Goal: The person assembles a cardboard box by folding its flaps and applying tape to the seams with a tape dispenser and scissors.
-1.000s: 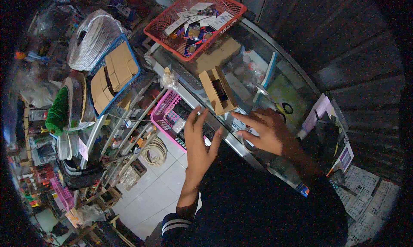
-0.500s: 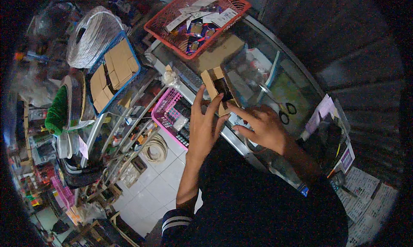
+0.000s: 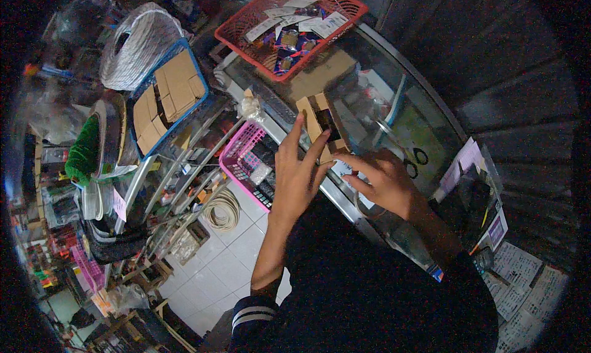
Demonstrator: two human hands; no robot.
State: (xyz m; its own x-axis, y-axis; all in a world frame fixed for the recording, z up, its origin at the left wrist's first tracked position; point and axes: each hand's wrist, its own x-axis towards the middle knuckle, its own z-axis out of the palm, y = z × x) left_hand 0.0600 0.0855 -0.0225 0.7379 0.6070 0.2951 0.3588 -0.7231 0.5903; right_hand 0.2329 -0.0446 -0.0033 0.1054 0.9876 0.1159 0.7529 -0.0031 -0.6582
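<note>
A small brown cardboard box (image 3: pixel 313 120) with its top open lies over the glass counter, and its inside looks dark. My left hand (image 3: pixel 297 171) grips the box along its near left side, with the fingers spread over the wall and rim and the thumb by the near end. My right hand (image 3: pixel 386 184) is at the box's near right corner. Its index fingertip is at the edge flap, the thumb stands apart below, and nothing shows between them. What lies inside the box cannot be made out.
The glass display counter (image 3: pixel 425 110) has a red basket (image 3: pixel 280 76) of carded padlocks on it. A pink basket (image 3: pixel 231 145) stands below left. Farther left are a blue tray (image 3: pixel 203 85) of flattened cardboard, a white rope roll (image 3: pixel 144 39) and a coiled cable (image 3: pixel 221 211) on the tiled floor.
My right index finger has drawn back a little from inside the box's near end to its corner. My left hand keeps its grip. The whole view has shifted slightly.
</note>
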